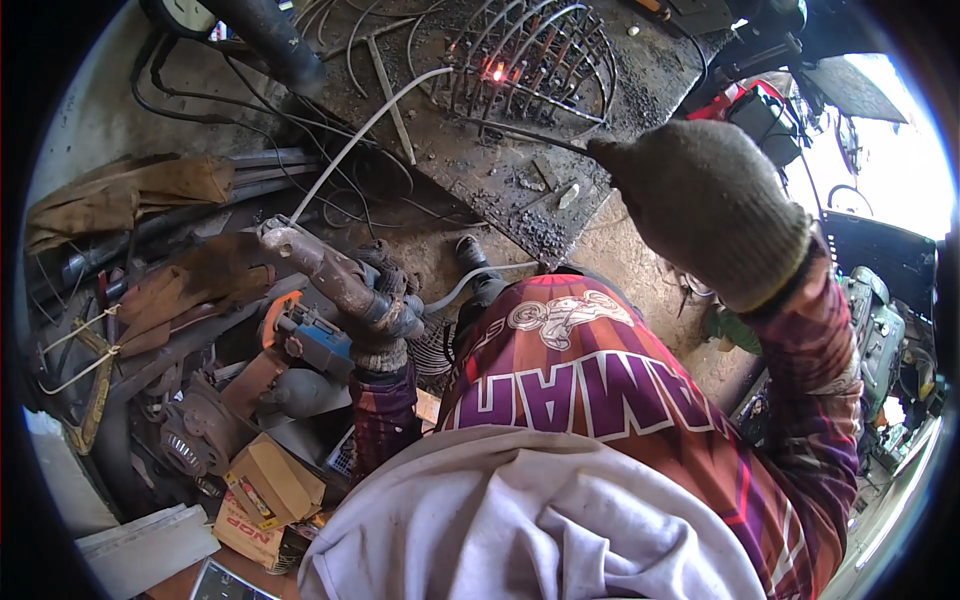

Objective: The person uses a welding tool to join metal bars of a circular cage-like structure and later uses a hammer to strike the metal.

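My left hand [385,305], in a dirty glove, is closed round a brown welding electrode holder [318,258]. A long pale electrode [365,135] runs from its tip up to a domed cage of metal rods [560,60] on the dark metal table [455,170]. Red-hot spots [498,71] glow on the cage near the electrode's end. On the right, my right hand [710,205] wears a grey knitted glove and grips a thin dark metal rod [530,135]. That rod points left along the near side of the cage; the glove hides its other end.
Black grit and a small pale scrap [569,196] lie on the table's near corner. Dark cables [210,118] loop at its left. A blue and orange tool [310,335], brown cloths [130,195] and a cardboard box [270,480] crowd the left side. Machinery [875,330] stands right.
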`<state>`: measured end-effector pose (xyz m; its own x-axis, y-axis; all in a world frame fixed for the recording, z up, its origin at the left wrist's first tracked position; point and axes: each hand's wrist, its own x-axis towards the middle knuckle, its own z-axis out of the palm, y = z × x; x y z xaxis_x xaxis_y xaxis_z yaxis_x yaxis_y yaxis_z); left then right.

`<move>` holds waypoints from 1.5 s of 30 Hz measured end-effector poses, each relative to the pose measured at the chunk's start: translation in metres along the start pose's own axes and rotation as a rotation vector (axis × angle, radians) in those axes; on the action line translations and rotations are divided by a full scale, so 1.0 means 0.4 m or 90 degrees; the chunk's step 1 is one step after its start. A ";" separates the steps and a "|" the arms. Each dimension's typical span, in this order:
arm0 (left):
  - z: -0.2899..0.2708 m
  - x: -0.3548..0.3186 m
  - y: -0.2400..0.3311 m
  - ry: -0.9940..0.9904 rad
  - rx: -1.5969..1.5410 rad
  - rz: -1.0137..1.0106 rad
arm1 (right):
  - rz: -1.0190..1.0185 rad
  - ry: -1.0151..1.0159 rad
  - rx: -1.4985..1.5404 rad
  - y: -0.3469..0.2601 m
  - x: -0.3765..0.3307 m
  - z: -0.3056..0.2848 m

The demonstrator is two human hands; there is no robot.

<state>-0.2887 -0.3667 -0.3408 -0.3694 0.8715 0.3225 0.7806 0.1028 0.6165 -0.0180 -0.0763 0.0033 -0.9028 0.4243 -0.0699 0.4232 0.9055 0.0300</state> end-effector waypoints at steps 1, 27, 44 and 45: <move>-0.039 0.080 0.102 0.027 -0.041 0.044 | 0.014 -0.020 0.006 0.001 -0.013 0.011; -0.021 -0.013 0.055 0.061 -0.038 -0.092 | -0.030 -0.007 -0.056 0.044 0.003 -0.025; -0.069 0.108 0.159 0.059 0.262 0.220 | -0.019 -0.044 -0.149 0.063 -0.031 0.014; -0.064 0.100 0.158 0.051 0.276 0.212 | -0.024 -0.042 -0.148 0.066 -0.034 0.022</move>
<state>-0.2669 -0.3377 -0.2703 -0.0906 0.8529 0.5141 0.9918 0.0306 0.1242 0.0062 -0.0580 -0.0035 -0.9073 0.3965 -0.1403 0.3539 0.8999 0.2547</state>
